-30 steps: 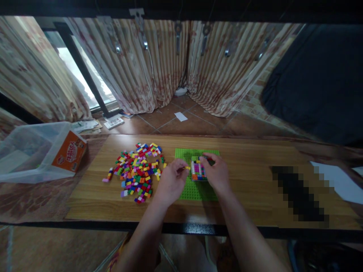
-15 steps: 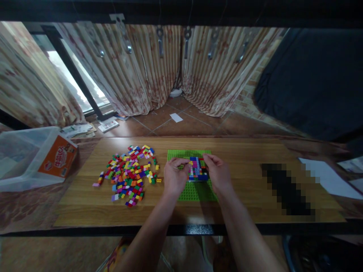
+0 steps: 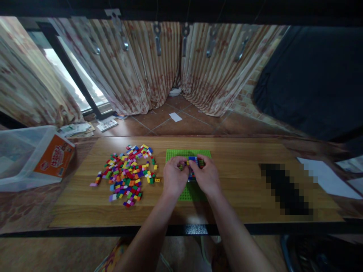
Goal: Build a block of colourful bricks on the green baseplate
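Build (image 3: 193,159) is sitting over the plate (image 3: 195,152), left hand (image 3: 175,176) pinching a yellow brick (image 3: 187,163), right hand (image 3: 207,176) clasping it from the other side; uneven pressure could be popping pieces loose.

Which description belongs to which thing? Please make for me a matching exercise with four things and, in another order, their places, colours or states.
Things:
1. baseplate
2. bin
3. loose bricks
4. curtains

Descriptions:
A. striped, hanging in the background
B. mixed colours, spread on the tabletop left of the left hand
C. green, partly hidden by both hands
D. see-through, with an orange label

Right pairs: 1-C, 2-D, 3-B, 4-A.
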A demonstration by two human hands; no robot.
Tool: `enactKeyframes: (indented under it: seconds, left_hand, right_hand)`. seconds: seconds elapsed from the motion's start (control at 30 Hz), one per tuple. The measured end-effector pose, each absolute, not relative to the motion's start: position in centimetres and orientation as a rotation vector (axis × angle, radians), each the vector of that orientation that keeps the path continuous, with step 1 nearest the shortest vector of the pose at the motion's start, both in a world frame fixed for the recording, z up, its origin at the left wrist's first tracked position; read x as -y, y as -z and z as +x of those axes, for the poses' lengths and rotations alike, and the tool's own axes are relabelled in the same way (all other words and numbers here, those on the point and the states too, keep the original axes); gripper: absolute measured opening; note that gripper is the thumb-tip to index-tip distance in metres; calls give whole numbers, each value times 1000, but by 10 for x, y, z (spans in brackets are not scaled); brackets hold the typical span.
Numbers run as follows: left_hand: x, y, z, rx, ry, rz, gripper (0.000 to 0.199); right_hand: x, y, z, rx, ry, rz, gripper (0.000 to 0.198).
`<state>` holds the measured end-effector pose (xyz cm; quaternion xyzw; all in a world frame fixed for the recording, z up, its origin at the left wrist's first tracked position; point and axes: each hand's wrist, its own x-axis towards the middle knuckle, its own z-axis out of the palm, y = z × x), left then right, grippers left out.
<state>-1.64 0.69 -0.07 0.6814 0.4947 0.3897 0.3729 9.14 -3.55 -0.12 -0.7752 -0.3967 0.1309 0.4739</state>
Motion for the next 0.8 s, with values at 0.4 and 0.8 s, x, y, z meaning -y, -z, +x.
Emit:
enactKeyframes:
  seconds: [0.4, 0.8]
  left_hand:
    - [-2, -7, -23, -1224, -966, 1725, 19]
    - [-18, -32, -120, -1385, -464, 2280, 28]
  right_hand:
    - [31, 6, 92, 991, -292, -1941, 43]
    - [30, 11, 96, 984, -389, -1917, 48]
